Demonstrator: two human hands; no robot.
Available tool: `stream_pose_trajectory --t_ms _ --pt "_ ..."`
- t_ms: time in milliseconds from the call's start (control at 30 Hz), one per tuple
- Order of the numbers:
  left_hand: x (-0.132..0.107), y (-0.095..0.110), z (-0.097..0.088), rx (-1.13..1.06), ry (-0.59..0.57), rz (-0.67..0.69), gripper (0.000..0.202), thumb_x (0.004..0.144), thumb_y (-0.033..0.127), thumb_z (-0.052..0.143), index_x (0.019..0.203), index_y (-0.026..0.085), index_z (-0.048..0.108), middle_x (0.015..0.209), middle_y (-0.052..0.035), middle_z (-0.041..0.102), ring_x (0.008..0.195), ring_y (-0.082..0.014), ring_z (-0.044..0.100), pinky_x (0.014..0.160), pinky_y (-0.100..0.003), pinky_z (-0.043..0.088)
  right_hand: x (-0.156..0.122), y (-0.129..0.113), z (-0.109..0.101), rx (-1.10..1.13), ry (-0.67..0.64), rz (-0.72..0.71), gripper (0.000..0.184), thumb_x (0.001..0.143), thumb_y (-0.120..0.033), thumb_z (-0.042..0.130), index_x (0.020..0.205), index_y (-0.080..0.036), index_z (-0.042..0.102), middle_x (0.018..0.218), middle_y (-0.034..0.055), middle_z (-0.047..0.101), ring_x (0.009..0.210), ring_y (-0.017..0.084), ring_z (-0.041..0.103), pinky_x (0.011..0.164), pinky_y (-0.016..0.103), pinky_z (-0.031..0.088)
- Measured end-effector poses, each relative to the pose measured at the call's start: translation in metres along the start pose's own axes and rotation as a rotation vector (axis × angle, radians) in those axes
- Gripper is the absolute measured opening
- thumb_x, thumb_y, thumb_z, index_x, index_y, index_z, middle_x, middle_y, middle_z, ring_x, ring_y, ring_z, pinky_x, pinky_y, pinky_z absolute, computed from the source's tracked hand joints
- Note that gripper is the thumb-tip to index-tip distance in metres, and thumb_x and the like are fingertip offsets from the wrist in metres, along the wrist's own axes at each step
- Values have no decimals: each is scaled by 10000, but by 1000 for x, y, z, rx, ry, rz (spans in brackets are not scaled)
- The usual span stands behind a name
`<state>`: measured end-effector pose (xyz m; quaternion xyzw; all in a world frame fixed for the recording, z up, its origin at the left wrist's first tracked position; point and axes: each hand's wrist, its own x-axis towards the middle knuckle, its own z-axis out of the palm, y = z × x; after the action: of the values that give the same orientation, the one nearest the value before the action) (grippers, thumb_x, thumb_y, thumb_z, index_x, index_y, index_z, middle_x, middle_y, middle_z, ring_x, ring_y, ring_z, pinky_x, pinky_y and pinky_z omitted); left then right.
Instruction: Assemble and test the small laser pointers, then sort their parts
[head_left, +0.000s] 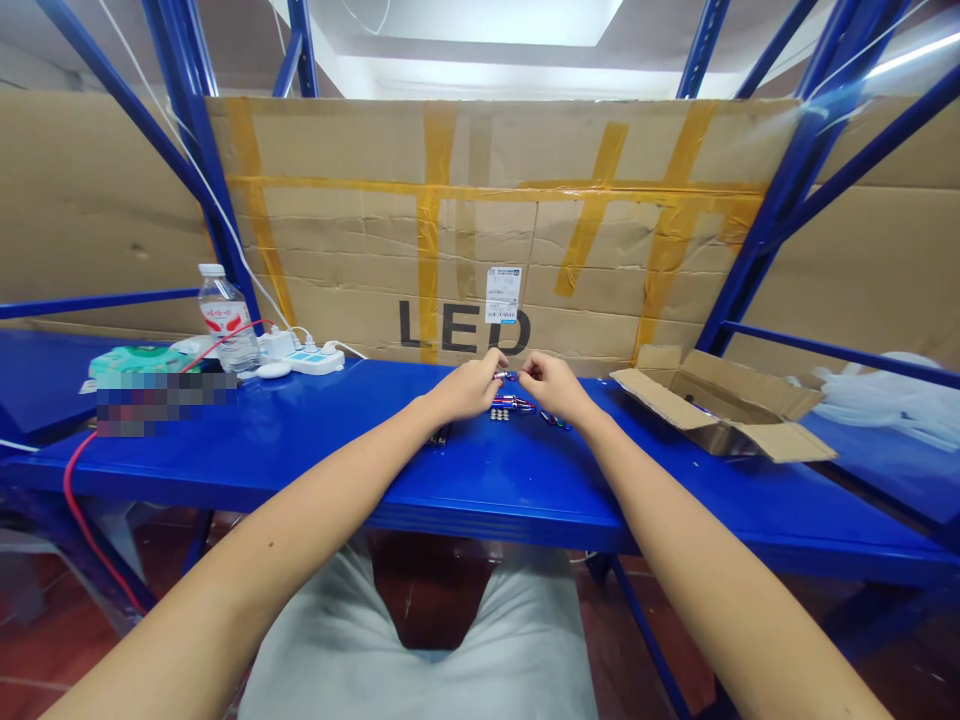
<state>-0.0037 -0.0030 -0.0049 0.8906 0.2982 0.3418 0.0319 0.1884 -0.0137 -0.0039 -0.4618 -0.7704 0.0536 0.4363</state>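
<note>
My left hand [474, 387] is closed in a pinch around a small shiny silver and purple metal piece [505, 375]. Close by on the right, my right hand [556, 388] has its fingers pinched together at that piece's right end; what they grip is too small to make out. On the blue table just below the hands lies a shiny blue-purple metal cylinder [513, 404] with a narrower end. Several small silver pieces [500, 414] sit in rows in front of it. A glossy multicoloured piece [553, 420] rests under my right hand, and small dark pieces [437, 437] lie beside my left wrist.
An open cardboard box [720, 400] stands at the right, near a white plastic bag [889, 395]. At the left are a water bottle [229, 320], a power strip [316, 360] and a green packet [135, 362]. A tall cardboard panel [337, 240] closes off the back.
</note>
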Motion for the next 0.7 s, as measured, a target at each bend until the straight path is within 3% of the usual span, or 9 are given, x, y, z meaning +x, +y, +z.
stream_pose_trajectory --t_ms 267,433,567,700 --pt "1 1 0 142 -22 66 103 865 182 524 926 216 600 911 -61 691 865 -226 641 774 -314 446 -3 -4 1 -75 -60 -6 118 784 -231 528 677 -202 486 620 -3 547 601 146 467 576 270 322" --pt "2 0 2 156 5 -11 122 828 178 573 901 237 650 885 -42 702 844 -221 637 754 -308 439 -3 -5 0 -100 -62 -20 105 804 -224 514 703 -196 518 641 10 574 615 156 494 589 274 333" --pt "5 -6 2 15 68 -115 152 802 184 608 939 221 662 863 -31 700 804 -194 620 724 -297 437 1 2 -1 -67 51 -1 152 838 -236 490 692 -200 514 673 26 598 649 165 509 617 280 354" --pt "8 -16 0 -134 146 -165 116 799 211 633 904 179 670 872 -40 701 783 -171 599 714 -292 436 5 13 -4 109 81 183 160 832 -229 527 674 -206 510 572 7 576 562 158 516 582 278 387"
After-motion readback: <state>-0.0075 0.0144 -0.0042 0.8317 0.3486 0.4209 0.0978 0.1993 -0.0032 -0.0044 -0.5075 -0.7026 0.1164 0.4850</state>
